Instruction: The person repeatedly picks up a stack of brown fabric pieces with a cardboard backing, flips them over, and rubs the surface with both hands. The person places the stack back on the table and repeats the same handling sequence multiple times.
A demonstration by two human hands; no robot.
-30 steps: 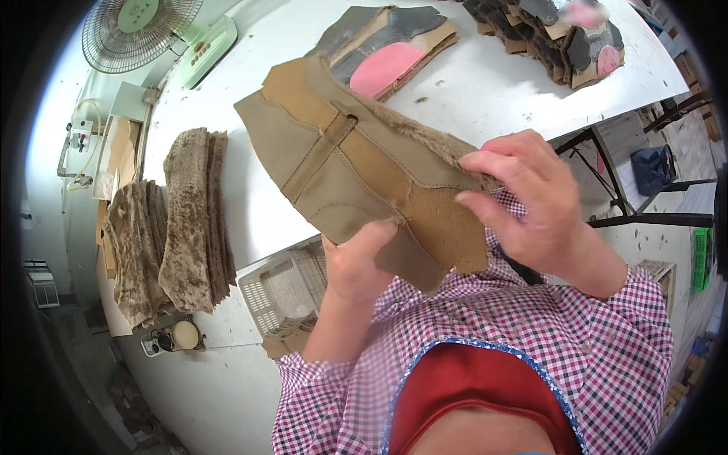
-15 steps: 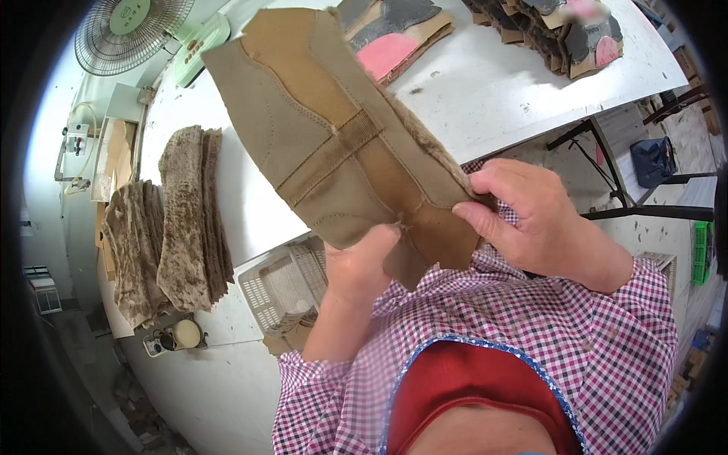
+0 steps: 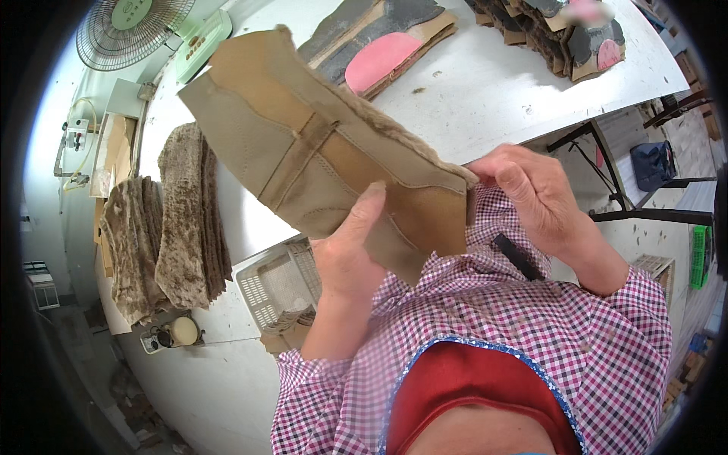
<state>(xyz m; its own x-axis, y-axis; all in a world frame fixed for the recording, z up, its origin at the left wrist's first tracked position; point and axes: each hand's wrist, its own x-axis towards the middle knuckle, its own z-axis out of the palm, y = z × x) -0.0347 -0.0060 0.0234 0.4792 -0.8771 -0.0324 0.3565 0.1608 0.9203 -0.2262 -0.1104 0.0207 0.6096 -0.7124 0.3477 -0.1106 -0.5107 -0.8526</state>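
A tan and brown boot upper (image 3: 315,152) with stitched seams, a cross strap and a fuzzy lining along its upper right edge is held up in front of me, tilted. My left hand (image 3: 345,262) grips its lower edge, thumb lying flat across the brown panel and the other fingers hidden behind. At the right corner, my right hand (image 3: 535,193) has its fingers closed on the fuzzy edge. Below that hand a narrow black strip (image 3: 519,256) shows against my checked clothing; what it is I cannot tell.
On the white table (image 3: 485,98) lie a stack of grey, tan and pink pieces (image 3: 383,62) and another such stack (image 3: 580,49) farther right. Brown fleece pieces (image 3: 193,220) stand piled at left, near a fan (image 3: 125,34). A plastic basket (image 3: 279,280) sits below the table edge.
The boot upper has tipped left and come lower. My left thumb has slid up onto the brown panel. My right hand has changed its grip, its thumb leaving the front face for the corner.
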